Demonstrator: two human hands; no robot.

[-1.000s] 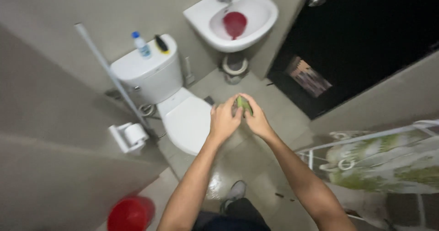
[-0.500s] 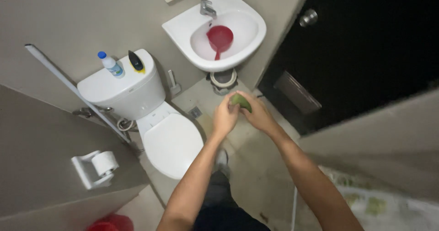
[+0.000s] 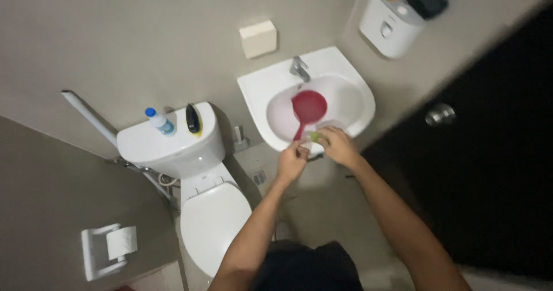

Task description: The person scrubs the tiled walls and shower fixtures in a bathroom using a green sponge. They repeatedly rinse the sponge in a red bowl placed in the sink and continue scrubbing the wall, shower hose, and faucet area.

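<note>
**Both hands at the front rim of the sink, green thing in the right**

Nearest the cam: dark shorts at the bottom edge, both forearms reaching up toward the sink (image 3: pixel 351 78). Everything below is placed rel. to that sink.

Left hand (image 3: pixel 292 160) is at the sink's front rim, fingers curled in w/ the tips pinched near the handle end of the red dipper (image 3: pixel 307 109). Can't tell if it's actually gripping the handle or just touching it, too blurry. Right hand (image 3: pixel 337 145) is just beside it, also on the front rim, fingers closed round a small green object (image 3: pixel 315 136), prob a sponge or scrub pad but can't say for sure. The two hands are nearly touching.

Dipper's bowl sits inside the basin, handle pointing at the front rim. Tap (image 3: pixel 298 67) at the back of the sink.

Left of the sink: toilet (image 3: pixel 212 222), lid down, cistern w/ a blue-capped bottle (image 3: pixel 159 120) and a black-and-yellow object (image 3: pixel 193 119) on top. Further left, toilet roll holder (image 3: pixel 109 249).

Above the sink on the wall: a beige box (image 3: pixel 257 38). Up-right of it, a white wall unit (image 3: pixel 390 21). Right of the sink: dark door w/ round knob (image 3: pixel 440 115).
</note>
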